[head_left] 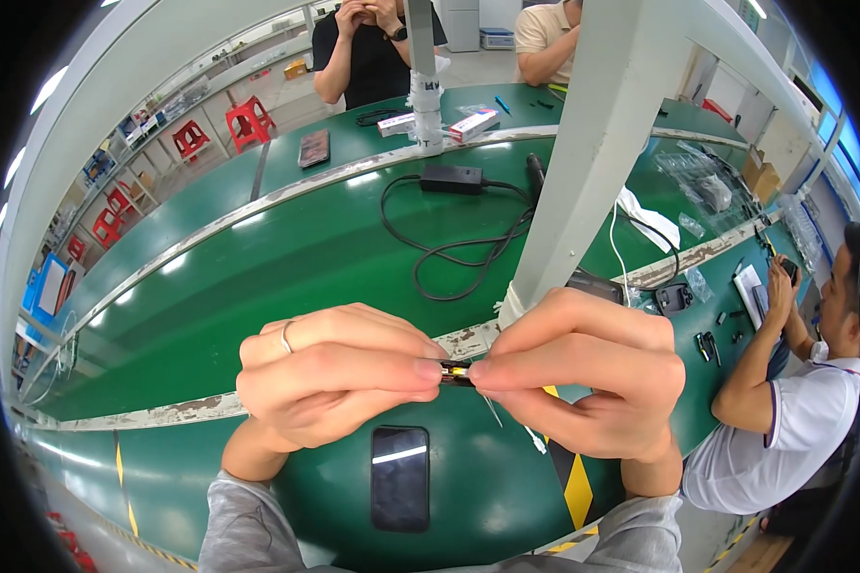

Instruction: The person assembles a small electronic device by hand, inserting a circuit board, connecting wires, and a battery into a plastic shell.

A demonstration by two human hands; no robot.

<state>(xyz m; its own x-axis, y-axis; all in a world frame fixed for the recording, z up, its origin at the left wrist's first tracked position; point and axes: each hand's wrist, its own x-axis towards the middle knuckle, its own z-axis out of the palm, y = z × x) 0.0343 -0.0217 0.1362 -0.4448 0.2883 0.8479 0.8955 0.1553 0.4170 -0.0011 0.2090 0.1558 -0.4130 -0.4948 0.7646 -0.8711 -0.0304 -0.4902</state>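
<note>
Between the fingertips of both hands is a small dark part (457, 372) with a bit of yellow and bright metal showing in its middle; I cannot make out its exact kind. My left hand (339, 371), with a ring on one finger, pinches its left end. From the other side, my right hand (592, 372) grips the right end with thumb and fingers. Much of the part is covered by the fingers. Below the hands a black smartphone (400, 487) lies flat on the green table (325, 506), its screen dark with a light glare.
Beyond the hands, a black power adapter (452, 179) with a looped cable lies on the green surface. A pale metal post (583, 162) rises right of centre. At the right, a person in a white shirt (784, 430) works near small black parts. Two more people sit across.
</note>
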